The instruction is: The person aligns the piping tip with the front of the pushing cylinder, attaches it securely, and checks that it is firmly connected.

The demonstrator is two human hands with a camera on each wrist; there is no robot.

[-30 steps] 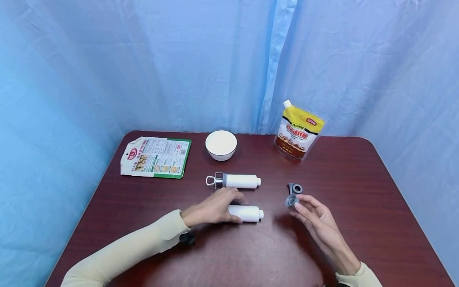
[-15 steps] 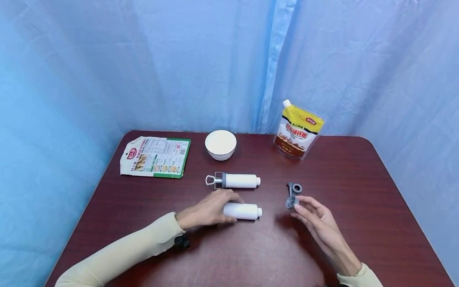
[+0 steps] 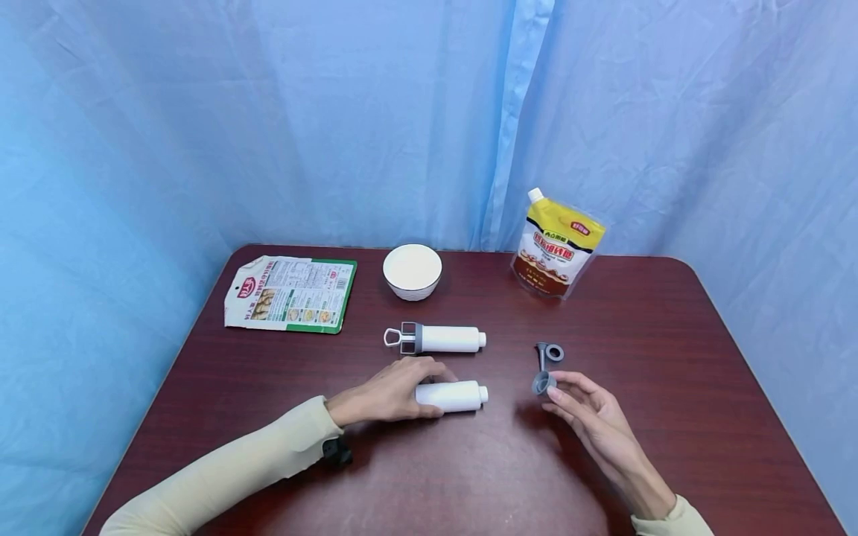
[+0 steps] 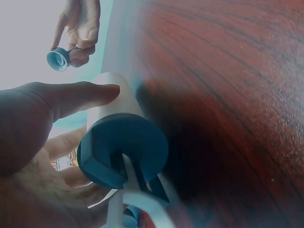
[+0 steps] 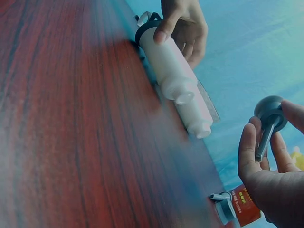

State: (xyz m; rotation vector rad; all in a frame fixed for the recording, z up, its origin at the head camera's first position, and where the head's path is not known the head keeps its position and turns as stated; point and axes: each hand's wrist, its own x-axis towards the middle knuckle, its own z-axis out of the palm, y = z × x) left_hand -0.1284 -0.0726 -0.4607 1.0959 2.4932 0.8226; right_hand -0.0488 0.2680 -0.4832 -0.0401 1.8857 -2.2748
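Note:
My left hand (image 3: 395,391) grips a white pastry syringe (image 3: 452,396) around its barrel, the spout end pointing right. In the left wrist view, the syringe's dark collar (image 4: 126,147) and white pull handle (image 4: 142,204) show beneath my thumb. Just beyond it lies a second white syringe (image 3: 450,339) with a grey collar and ring handle. My right hand (image 3: 596,420) pinches a grey nozzle cap (image 3: 544,383) between thumb and fingers, its hollow side facing the held syringe. A thin tube (image 5: 267,140) sticks out of this cap in the right wrist view. The two are apart.
Behind my right hand lies another grey nozzle piece (image 3: 553,353). A white bowl (image 3: 413,286) stands at the back, with a flat white-and-green packet (image 3: 295,294) to its left and a spouted yellow pouch (image 3: 555,249) to its right. Blue curtains hang behind the table (image 3: 429,476).
My left hand and the syringe have shifted slightly left and a little away from me. My right hand with the nozzle cap has barely moved.

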